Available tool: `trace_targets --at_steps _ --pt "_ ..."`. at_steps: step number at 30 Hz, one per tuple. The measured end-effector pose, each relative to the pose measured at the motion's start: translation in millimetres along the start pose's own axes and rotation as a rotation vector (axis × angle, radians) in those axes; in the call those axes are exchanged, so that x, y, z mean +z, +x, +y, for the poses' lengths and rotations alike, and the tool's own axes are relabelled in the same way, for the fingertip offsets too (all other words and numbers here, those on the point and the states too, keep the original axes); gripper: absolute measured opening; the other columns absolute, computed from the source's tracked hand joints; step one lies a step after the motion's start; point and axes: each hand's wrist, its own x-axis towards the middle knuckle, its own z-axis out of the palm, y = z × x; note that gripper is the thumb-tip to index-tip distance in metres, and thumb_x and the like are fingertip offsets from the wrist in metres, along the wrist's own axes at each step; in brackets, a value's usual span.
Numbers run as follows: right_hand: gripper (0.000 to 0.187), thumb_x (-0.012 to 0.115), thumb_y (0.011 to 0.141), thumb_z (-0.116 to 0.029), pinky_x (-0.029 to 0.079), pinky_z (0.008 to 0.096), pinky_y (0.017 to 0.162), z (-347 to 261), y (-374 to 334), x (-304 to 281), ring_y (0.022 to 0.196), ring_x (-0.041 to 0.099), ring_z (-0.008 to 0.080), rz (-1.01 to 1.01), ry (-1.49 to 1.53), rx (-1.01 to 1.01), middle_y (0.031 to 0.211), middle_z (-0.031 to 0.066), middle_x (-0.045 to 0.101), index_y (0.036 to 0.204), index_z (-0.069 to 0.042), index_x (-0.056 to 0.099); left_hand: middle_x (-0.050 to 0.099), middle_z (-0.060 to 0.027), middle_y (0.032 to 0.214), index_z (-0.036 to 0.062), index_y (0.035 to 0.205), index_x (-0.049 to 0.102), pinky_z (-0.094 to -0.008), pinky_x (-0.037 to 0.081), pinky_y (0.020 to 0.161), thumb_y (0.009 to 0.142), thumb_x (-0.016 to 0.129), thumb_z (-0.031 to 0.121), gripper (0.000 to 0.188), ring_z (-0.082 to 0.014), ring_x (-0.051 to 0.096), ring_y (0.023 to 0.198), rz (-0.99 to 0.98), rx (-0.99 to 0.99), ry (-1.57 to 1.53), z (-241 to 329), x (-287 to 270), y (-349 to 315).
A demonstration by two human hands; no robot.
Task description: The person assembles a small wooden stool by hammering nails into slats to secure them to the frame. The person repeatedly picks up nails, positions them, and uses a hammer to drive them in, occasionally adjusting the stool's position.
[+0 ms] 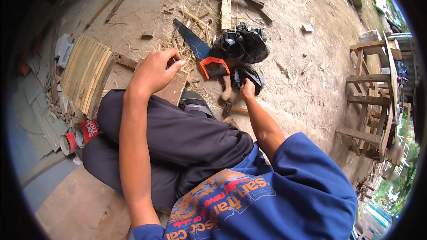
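Dirt floor (307, 106) stretches openly right of two black plastic bags to a wooden frame (369, 80). The right hand (247, 90) touches the smaller bag (255, 79); its fingertips are hidden, so its grip cannot be told. The larger bag (243, 44), contents unseen, sits just beyond. Two red cans (89, 130) are beside the person's knee. An orange-handled saw (195, 44) lies between the bags and the left hand (162, 69), whose fingers curl toward the thumb; whether they pinch anything is unclear.
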Motion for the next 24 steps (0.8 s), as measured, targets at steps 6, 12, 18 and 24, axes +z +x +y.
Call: trace_targets --at_steps 6,12,18,24 --pt "0.029 0.060 0.085 -0.014 0.052 0.0532 0.084 -9.7 0.8 0.7 0.095 0.064 0.0461 -0.013 -0.096 0.014 0.101 0.0269 0.066 0.113 -0.006 0.061 0.067 -0.0192 0.078 -0.0019 0.093 0.067 -0.0406 0.050 0.069 0.090 0.065 0.023 0.025 -0.0317 0.065 0.071 -0.045 -0.078 -0.020 -9.8 5.8 -19.2" --pt "0.029 0.069 0.081 -0.014 0.052 0.0472 0.086 -0.1 7.9 -4.5 0.099 0.064 0.0418 0.010 -0.078 0.046 0.103 0.0222 0.068 0.109 -0.008 0.068 0.068 -0.0180 0.079 -0.0026 0.093 0.066 -0.0398 0.050 0.069 0.090 0.066 0.021 0.024 -0.0298 0.066 0.072 -0.064 -0.108 -0.068 -6.0 5.3 -16.8" --pt "0.020 0.068 0.082 -0.014 0.052 0.0453 0.084 8.6 2.2 -14.5 0.094 0.065 0.0423 0.011 -0.032 0.059 0.097 0.0243 0.069 0.098 -0.002 0.070 0.069 -0.0162 0.084 -0.0023 0.095 0.065 -0.0381 0.050 0.072 0.091 0.064 0.022 0.025 -0.0283 0.065 0.075 -0.097 -0.096 -0.035 -4.7 6.9 -11.8" --pt "0.020 0.071 0.090 -0.018 0.049 0.0269 0.063 -1.5 4.6 -23.9 0.068 0.062 0.0121 0.090 0.461 0.010 0.077 0.0047 0.068 0.098 0.000 0.069 0.070 -0.0169 0.089 -0.0020 0.096 0.066 -0.0395 0.049 0.075 0.092 0.063 0.023 0.025 -0.0304 0.065 0.080 -0.151 -0.019 -0.008 1.6 12.0 7.3"
